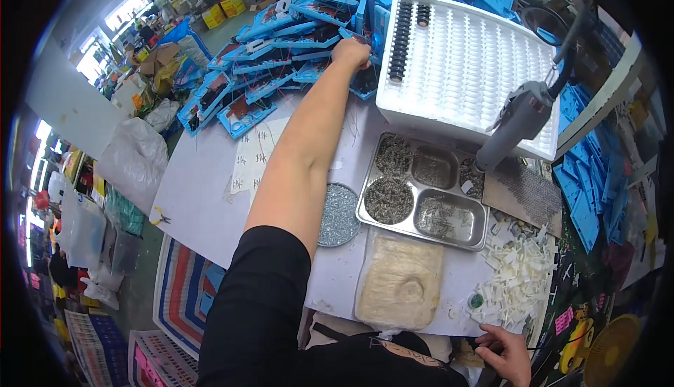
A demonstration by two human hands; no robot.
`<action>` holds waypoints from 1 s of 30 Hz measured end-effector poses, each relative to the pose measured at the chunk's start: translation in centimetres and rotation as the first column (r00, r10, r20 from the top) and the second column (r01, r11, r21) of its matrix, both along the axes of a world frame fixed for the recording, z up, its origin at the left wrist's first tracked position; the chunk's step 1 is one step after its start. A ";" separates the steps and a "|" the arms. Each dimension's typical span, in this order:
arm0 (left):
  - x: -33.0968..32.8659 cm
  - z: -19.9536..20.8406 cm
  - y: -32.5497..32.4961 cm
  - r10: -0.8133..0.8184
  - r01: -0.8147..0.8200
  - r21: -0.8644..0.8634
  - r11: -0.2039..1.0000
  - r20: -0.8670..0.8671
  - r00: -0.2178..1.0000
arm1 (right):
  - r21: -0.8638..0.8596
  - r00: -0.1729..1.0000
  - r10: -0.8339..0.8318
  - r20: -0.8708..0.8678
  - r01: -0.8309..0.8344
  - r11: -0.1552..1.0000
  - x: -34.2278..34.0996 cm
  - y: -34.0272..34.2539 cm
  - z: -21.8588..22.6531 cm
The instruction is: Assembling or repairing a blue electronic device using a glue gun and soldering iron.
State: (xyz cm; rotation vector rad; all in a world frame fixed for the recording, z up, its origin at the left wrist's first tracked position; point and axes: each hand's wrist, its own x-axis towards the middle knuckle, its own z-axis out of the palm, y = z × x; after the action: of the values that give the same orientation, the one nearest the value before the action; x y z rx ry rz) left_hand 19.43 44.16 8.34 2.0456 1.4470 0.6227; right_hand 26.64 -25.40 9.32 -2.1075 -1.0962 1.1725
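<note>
My left arm stretches far across the table, and my left hand (351, 53) is closed on a blue plastic casing (361, 38) at the right end of a heap. The other blue casings (270, 57) lie stacked there with dark parts and thin red wires in them. Part of my left fingers is hidden. Low at the table's near right edge, my right hand (507, 356) is open, its fingers apart and holding nothing. Nearest to it are a small green round item (476, 300) and a pile of small white plastic pieces (519, 267).
A steel compartment tray (421, 189) holds small screws, beside a round dish (339, 215) of silvery bits. Behind stands a white foam tray (463, 57) with black parts. A grey electric screwdriver (516, 120) hangs over it. A bagged tan block (400, 281) and yellow pliers (161, 215) lie nearer.
</note>
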 end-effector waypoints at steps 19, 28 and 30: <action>-22.2 -2.7 -13.4 0.143 -0.152 0.052 0.987 0.156 0.977 | 0.133 0.910 0.393 0.130 -0.409 0.903 -2.8 0.9 -2.5; -32.8 -0.9 -29.8 0.320 -0.336 -0.103 0.936 0.643 0.696 | 0.305 0.795 0.597 0.107 -0.598 0.741 -6.4 6.5 -1.0; -33.1 -1.5 -33.9 0.371 -0.327 -0.218 0.920 0.752 0.544 | 0.350 0.779 0.623 -0.070 -0.566 0.746 -8.6 8.6 -1.5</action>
State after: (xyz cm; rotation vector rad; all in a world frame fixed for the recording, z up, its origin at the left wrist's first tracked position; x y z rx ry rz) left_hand -13.68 10.22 6.87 1.1230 1.2624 1.4220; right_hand 18.09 -16.76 7.85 -1.3958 -1.8132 1.3222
